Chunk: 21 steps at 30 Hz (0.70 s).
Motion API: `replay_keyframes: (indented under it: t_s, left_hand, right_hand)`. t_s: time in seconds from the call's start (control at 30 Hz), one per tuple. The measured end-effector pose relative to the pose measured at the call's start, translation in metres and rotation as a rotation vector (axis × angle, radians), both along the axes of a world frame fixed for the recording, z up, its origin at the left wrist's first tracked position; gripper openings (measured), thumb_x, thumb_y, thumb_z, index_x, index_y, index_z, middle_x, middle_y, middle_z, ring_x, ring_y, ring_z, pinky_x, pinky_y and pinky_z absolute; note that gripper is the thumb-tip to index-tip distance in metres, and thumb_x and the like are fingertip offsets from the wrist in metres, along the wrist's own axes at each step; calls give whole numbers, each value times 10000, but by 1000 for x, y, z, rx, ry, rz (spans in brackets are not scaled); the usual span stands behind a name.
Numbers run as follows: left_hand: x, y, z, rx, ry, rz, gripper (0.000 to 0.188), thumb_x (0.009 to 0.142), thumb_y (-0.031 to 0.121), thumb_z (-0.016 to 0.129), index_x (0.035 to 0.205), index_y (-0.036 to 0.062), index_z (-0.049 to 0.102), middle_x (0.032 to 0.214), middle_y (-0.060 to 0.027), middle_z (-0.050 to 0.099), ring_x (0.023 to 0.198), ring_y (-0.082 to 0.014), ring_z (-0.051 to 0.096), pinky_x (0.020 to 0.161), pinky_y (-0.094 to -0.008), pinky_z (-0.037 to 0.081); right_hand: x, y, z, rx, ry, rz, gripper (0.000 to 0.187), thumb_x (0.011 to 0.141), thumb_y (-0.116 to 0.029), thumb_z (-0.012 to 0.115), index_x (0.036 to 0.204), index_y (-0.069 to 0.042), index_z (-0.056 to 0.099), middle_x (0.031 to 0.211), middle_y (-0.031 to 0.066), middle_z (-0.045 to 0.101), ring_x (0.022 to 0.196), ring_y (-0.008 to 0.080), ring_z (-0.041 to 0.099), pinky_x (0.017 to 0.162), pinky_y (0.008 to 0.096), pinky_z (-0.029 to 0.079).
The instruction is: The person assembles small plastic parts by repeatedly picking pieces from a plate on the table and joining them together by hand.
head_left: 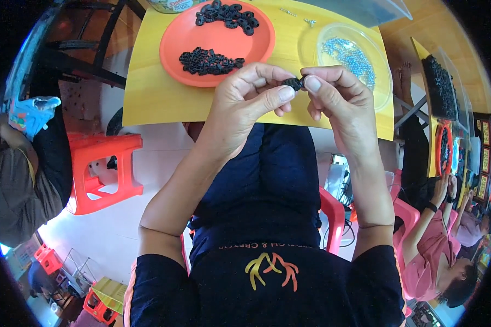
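Observation:
Both my hands meet over the near edge of a yellow tabletop. A small black ridged part is between them. My left hand pinches its left side between thumb and fingers. On the right end of the same part, the thumb and forefinger of my right hand are closed. What the right fingertips cover cannot be seen. Beyond my left hand is an orange-red plate with ring-like black pieces at its far side and a pile of smaller black pieces nearer.
To the right stands a clear round dish of small silvery metal pieces; a few more lie on the table. A can and a translucent bin are at the back. Red stools and other people are around.

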<state>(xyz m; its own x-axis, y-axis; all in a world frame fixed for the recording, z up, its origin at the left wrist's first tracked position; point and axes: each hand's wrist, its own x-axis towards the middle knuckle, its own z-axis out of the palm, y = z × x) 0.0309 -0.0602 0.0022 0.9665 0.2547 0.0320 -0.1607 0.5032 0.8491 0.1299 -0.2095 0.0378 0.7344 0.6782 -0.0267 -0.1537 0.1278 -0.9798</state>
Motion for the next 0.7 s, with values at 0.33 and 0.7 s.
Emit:
replay_keyframes:
  t_s: [0.33, 0.7]
  left_hand:
    - [1, -1, 5, 155, 16, 70, 178, 882, 24, 637, 1050, -11, 591, 894, -55, 631, 765, -100, 589, 694, -237, 481]
    - [-2, 0, 1, 183, 31, 80, 177, 877, 40, 656, 1033, -21, 599, 850, -31, 628, 751, -70, 570, 681, -212, 472]
  right_hand:
    - [-7, 1, -4, -24, -9, -106, 152, 862, -98, 699, 974, 3, 685, 788, 20, 659, 602, 40, 525, 529, 194, 432]
    - [-12, 1, -3, -135, -232, -107, 162, 877, -90, 684, 1008, 7, 672, 771, -11, 638, 634, 16, 525, 543, 171, 433]
